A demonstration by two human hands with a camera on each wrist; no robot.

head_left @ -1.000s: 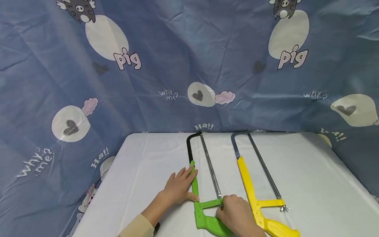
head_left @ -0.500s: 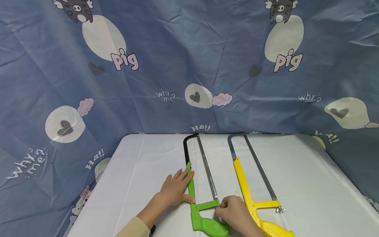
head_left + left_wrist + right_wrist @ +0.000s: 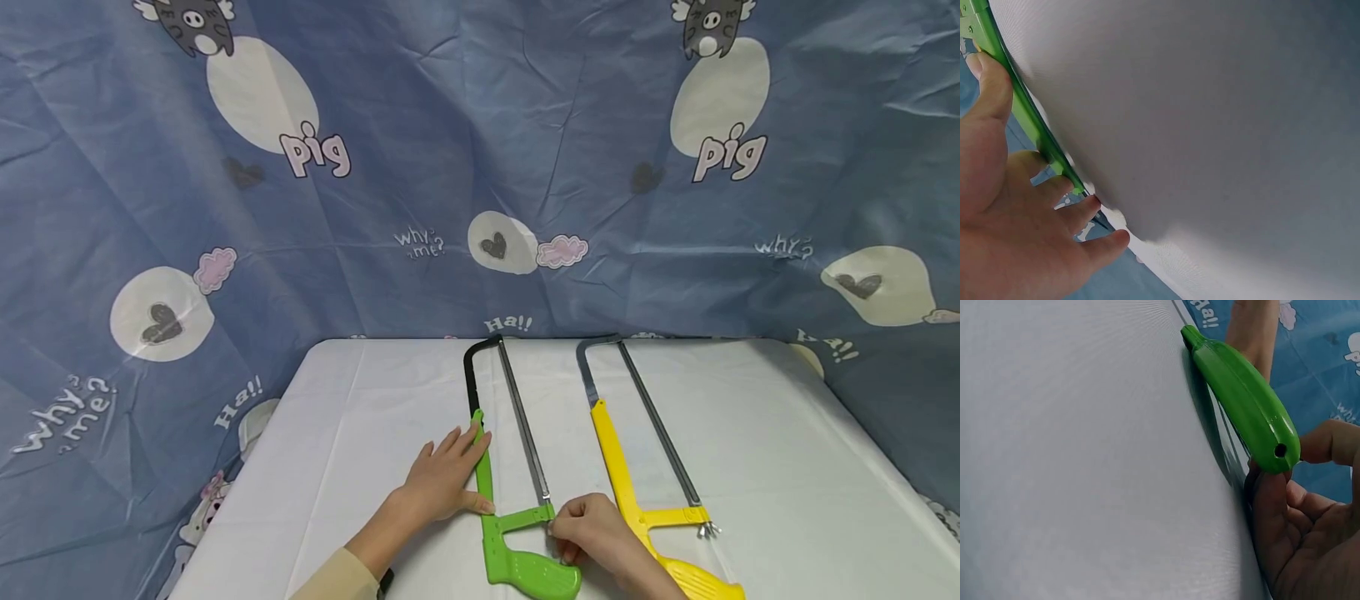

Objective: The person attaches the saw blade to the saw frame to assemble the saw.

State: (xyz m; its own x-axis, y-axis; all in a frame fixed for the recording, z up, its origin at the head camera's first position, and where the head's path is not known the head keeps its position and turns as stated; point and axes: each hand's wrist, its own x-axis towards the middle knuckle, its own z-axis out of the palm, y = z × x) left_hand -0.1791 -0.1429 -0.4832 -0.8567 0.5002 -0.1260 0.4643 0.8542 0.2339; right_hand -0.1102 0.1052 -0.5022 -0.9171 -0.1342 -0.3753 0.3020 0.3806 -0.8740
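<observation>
A green hacksaw point(image 3: 486, 483) with a black front bow lies on the white table, its blade point(image 3: 525, 417) facing right. My left hand point(image 3: 441, 479) rests on its green frame with spread, mostly straight fingers; the left wrist view shows thumb and fingertips touching that frame point(image 3: 1035, 128). At the blade's near end, just in front of the crossbar, my right hand point(image 3: 596, 533) pinches the wing nut, which its fingers largely hide. The right wrist view has the green handle point(image 3: 1244, 400) in front of the thumb and fingers, covering their contact point.
Just right of the green saw lies a yellow hacksaw point(image 3: 622, 467), its wing nut point(image 3: 707, 530) showing; my right forearm crosses near its handle. A small dark object point(image 3: 386, 581) sits by my left sleeve. Behind the table point(image 3: 360, 433) hangs a blue printed cloth point(image 3: 420, 183).
My right hand's fingers have shifted and turned at the wing nut. The left hand stays on the frame. The head view has moved slightly, while both saws keep their places on the table.
</observation>
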